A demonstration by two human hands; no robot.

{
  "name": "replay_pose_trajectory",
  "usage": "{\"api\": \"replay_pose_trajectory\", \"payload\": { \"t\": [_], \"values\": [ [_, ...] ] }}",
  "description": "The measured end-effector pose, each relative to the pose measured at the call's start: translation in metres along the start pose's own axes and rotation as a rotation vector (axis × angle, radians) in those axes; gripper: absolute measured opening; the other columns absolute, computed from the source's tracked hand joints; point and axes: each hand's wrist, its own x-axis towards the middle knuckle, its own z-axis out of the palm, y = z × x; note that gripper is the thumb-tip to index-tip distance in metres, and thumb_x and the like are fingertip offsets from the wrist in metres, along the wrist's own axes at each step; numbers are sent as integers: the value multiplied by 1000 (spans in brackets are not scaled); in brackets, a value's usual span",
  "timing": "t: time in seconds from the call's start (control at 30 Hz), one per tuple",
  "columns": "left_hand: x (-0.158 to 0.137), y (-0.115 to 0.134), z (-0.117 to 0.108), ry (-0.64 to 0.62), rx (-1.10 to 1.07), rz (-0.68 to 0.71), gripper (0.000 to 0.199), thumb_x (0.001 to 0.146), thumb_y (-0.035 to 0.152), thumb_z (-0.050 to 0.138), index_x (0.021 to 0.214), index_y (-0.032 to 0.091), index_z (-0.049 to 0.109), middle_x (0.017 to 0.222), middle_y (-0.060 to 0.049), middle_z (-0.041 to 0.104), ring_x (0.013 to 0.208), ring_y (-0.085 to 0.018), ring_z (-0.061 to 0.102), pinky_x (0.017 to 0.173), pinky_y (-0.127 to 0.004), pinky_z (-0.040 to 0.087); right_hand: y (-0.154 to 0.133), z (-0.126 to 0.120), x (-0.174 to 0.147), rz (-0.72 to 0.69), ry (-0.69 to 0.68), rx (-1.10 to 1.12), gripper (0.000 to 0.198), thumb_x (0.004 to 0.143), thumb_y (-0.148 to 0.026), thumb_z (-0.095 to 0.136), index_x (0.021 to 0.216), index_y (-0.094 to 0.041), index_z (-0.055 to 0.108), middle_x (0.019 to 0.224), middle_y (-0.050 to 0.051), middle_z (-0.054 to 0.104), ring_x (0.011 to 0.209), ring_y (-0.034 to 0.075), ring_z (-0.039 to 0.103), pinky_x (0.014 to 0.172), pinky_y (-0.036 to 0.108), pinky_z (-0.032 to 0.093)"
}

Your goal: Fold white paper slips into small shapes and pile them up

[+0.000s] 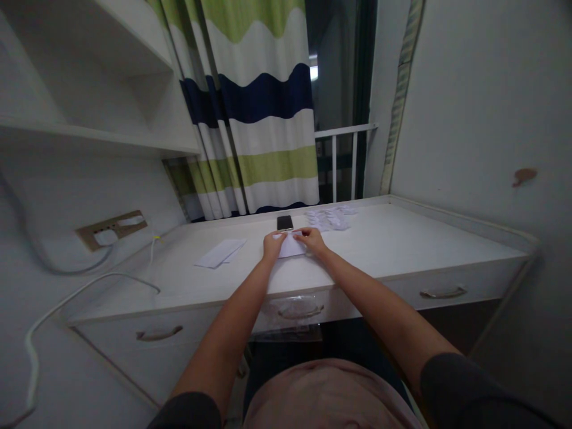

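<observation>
A small sheet of white paper [291, 248] lies on the white desk in front of me, between my two hands. My left hand [273, 244] pinches its upper left part, thumb pointing inward. On the upper right part, my right hand [311, 239] has its thumb and fingers pressed together on the paper. The upper edge looks folded or bent where the thumbs meet it, though the detail is too small to make out. Just beyond the paper lies a dark phone [285, 223]. To the left rest some flat white paper sheets [220, 253], partly overlapping.
Behind my right hand lies a pile of folded white paper pieces [329, 218]. A white cable [111, 275] runs over the desk's left side from the wall socket [111, 230]. A striped curtain [268, 119] hangs at the back. Drawers with handles [159, 334] line the desk front [201, 326].
</observation>
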Motion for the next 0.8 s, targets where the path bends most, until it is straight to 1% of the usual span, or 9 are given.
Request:
{"api": "replay_pose_trajectory", "payload": {
  "t": [0.1, 0.17, 0.27, 0.37, 0.47, 0.6, 0.8],
  "values": [
    [1, -2, 0, 14, -51, -20, 18, 57, 32, 66, 58, 14, 64, 57, -2, 59, 61, -15, 52, 61, -24, 37, -9, -1, -4, -173, 27, -252, 16, 70, -19, 60, 81, -15, 71, 74, 5, 65, 68, 15, 57, 65, 26, 44],
    [1, -3, 1, 25, -112, -58, 18, 55, 32, 67, 59, 14, 64, 55, -1, 58, 59, -14, 51, 59, -24, 37, -17, -1, -8, -294, -3, -418, 18, 74, -16, 57, 85, -18, 71, 81, 6, 65, 73, 15, 58, 69, 26, 44],
    [1, -3, 1, 3, -255, -133, 18, 53, 30, 67, 59, 14, 62, 54, 1, 56, 55, -12, 49, 56, -23, 36, -25, -1, -14, -396, -73, -593, 25, 75, -11, 54, 94, -21, 69, 91, 6, 66, 81, 15, 59, 75, 25, 44],
    [1, -4, 1, -35, -403, -202, 19, 51, 30, 68, 59, 14, 61, 54, 2, 56, 53, -11, 48, 53, -23, 36, -29, 0, -17, -430, -142, -701, 27, 77, -12, 54, 99, -21, 68, 99, 7, 65, 87, 16, 60, 78, 26, 45],
    [2, -5, 1, -26, -475, -249, 21, 46, 28, 69, 59, 14, 60, 53, 2, 57, 51, -10, 48, 52, -23, 36, -31, 1, -19, -434, -198, -759, 28, 78, -13, 54, 101, -20, 66, 100, 7, 65, 88, 16, 61, 79, 26, 45],
    [3, -5, 1, -35, -493, -265, 22, 45, 27, 70, 58, 13, 60, 53, 1, 57, 50, -11, 49, 53, -24, 37, -33, 1, -20, -454, -229, -809, 28, 80, -15, 52, 104, -20, 65, 102, 8, 65, 89, 16, 61, 78, 26, 45],
    [3, -5, 1, -16, -457, -234, 21, 46, 28, 69, 58, 13, 61, 53, 0, 59, 50, -11, 49, 51, -24, 36, -34, 0, -21, -501, -238, -859, 27, 81, -17, 50, 103, -20, 65, 103, 8, 64, 89, 16, 61, 77, 25, 45]
  ]
}}
